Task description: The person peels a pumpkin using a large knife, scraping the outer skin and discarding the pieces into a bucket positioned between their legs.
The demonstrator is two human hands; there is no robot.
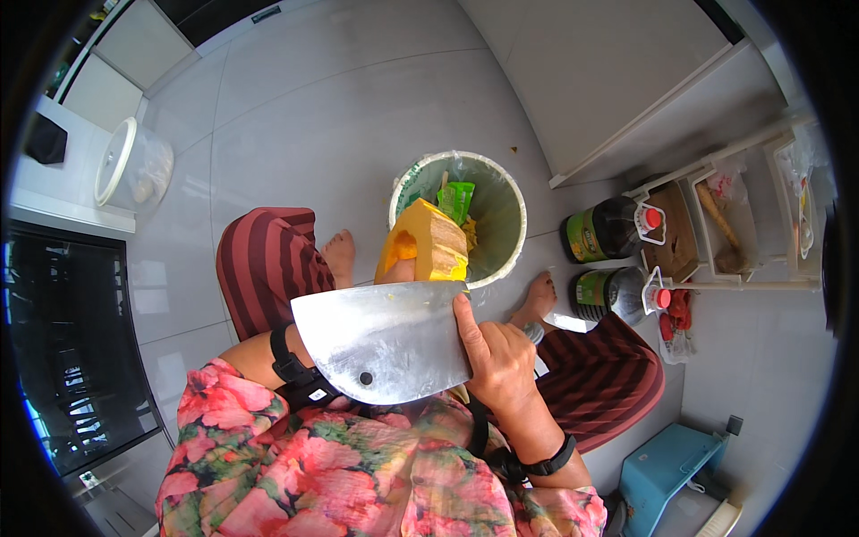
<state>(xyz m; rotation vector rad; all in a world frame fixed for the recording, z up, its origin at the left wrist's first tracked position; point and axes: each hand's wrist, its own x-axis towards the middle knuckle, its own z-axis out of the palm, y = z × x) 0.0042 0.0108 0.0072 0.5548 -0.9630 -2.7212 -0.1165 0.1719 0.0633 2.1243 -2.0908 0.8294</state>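
My right hand (pixel 500 356) grips a broad metal cleaver (pixel 382 342), its index finger laid along the blade near the cutting edge. The blade lies across the near side of a hollowed pumpkin piece (pixel 433 245), orange inside with tan rind. My left hand (pixel 400 270) holds this piece from below; its thumb or a finger shows at the hollow, and the blade hides the rest. Beneath and beyond the pumpkin stands a lined waste bin (pixel 517 201). Inside it are a green wrapper (pixel 456 201) and yellow scraps (pixel 472 235).
Two large dark bottles (pixel 607 228) with red caps stand at the right beside a white storage rack (pixel 758 285). A blue container (pixel 664 470) is at lower right. A clear lidded tub (pixel 144 164) stands at upper left. My bare feet flank the bin on the tiled floor.
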